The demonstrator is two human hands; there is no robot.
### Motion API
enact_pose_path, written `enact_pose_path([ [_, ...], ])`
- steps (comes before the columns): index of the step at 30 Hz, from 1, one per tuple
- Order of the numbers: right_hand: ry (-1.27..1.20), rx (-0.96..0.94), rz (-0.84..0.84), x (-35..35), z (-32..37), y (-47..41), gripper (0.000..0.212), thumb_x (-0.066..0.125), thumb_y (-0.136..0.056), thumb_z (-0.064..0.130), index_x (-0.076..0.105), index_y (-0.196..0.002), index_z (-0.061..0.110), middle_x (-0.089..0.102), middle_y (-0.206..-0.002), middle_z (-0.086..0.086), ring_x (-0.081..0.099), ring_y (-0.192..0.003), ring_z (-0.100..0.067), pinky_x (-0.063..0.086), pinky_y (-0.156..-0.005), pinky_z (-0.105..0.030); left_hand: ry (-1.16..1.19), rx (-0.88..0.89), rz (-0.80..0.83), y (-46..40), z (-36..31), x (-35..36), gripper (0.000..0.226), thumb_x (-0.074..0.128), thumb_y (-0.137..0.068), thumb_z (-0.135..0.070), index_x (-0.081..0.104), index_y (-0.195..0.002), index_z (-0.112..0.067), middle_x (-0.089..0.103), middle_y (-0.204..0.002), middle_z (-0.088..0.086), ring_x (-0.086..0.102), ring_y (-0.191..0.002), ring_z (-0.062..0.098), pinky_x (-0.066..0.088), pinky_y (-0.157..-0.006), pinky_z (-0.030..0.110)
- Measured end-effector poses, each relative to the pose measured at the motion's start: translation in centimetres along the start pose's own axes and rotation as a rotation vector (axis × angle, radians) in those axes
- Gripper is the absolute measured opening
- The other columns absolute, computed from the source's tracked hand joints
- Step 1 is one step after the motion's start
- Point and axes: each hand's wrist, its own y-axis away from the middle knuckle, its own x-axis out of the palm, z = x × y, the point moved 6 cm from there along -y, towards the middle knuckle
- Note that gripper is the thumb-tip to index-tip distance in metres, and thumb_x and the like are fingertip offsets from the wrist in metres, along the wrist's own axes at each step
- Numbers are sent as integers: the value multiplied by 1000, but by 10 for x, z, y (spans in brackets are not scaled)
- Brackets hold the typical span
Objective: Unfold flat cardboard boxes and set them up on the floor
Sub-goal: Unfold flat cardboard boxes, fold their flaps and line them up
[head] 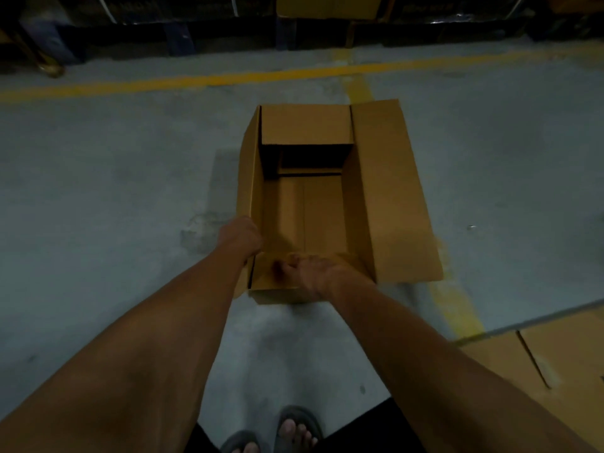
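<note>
Head view: both arms reach down to the box (330, 204) on the floor (114, 191). Left hand (242, 235) grips its left wall, right hand (313, 273) curls over the near flap.

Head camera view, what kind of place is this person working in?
Probably a warehouse or storage area. The bare grey concrete floor carries painted yellow lane lines, dark wrapped goods on pallets line the far edge, and flat brown cardboard sheets lie beside the open brown cardboard box.

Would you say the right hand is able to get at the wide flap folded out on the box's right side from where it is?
Probably yes. The right hand rests at the near end of the open cardboard box, and nothing lies between it and the right flap, which stands clear above the floor.
</note>
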Motion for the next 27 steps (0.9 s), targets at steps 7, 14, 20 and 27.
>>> enact_pose_path([
  [7,86,-88,-54,-32,54,-11,43,39,-112,26,45,-154,23,54,-147,-17,55,-133,-38,47,-109,-50,84,-103,-175,6,42,-19,43,55,-102,-15,45,-143,-9,54,-139,22,58,-126,42,50,-100,49],
  [14,38,-41,-162,-60,56,-3,36,49,-107,15,55,-142,15,56,-138,-16,57,-127,-36,50,-106,-50,183,25,-492,28,28,-37,40,59,-102,-27,55,-128,3,59,-121,24,58,-110,41,47,-85,45],
  [20,-127,-11,-255,-69,49,11,27,56,-105,15,63,-131,15,64,-127,-11,62,-115,-29,53,-103,-44,897,-130,-249,54,37,2,47,47,-107,-36,72,-83,-5,70,-64,9,65,-55,22,57,-62,38],
  [27,-216,-42,-281,-72,43,11,45,52,-107,13,46,-151,20,61,-125,-14,62,-108,-29,56,-93,-43,1330,-481,-82,110,68,127,53,44,-109,-33,73,-84,4,73,-69,16,69,-63,29,57,-60,35],
])
